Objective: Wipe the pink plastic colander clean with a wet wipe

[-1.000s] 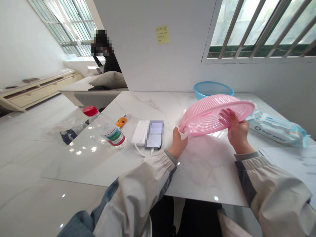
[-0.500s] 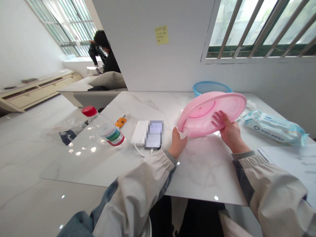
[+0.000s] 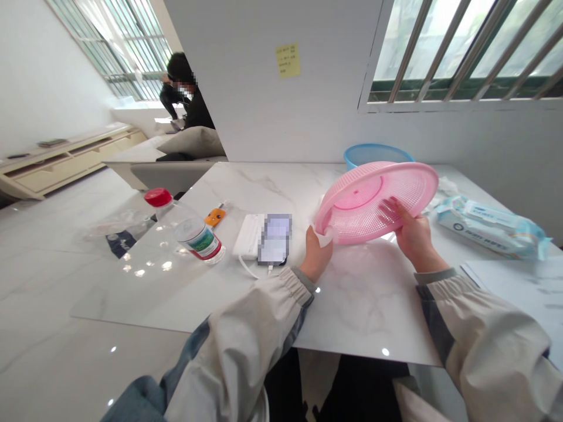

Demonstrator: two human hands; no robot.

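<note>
Swung a little leftward since the first earlier frame, the pink mesh basket [image 3: 360, 190] now tips more of its inside toward the wearer; the right hand [image 3: 413, 237] has shifted left with it, while the left hand [image 3: 319, 261] stays almost where it was. Against the middle frame, little differs.

From the left on the marbled table [image 3: 352, 310], a clear bottle [image 3: 202, 243] with a red cap leans at an angle, and just beyond it lies a small orange item [image 3: 215, 217] with a cartoon face. Next come a white power bank [image 3: 247, 237] and a phone [image 3: 273, 240] side by side, with a white cable [image 3: 248, 268] near them.

Left fingers clasp the basket's left rim through a folded white wipe [image 3: 324, 237]. Wiping along that rim seems to be the step in hand; sliding on would call for a light left pinch and a steady turn by the right. The basket hangs tilted between the two hands, apparently clear of the table, its mouth toward the wearer. Beyond it, by the wall, sits a blue basket [image 3: 378, 155].

The right hand grasps the pink wall from the right, its fingers spread against the mesh; exactly which are in front is hard to tell. Farther right lie a wet-wipes packet [image 3: 490, 225] and, nearer the wearer, printed paper [image 3: 519, 287].
</note>
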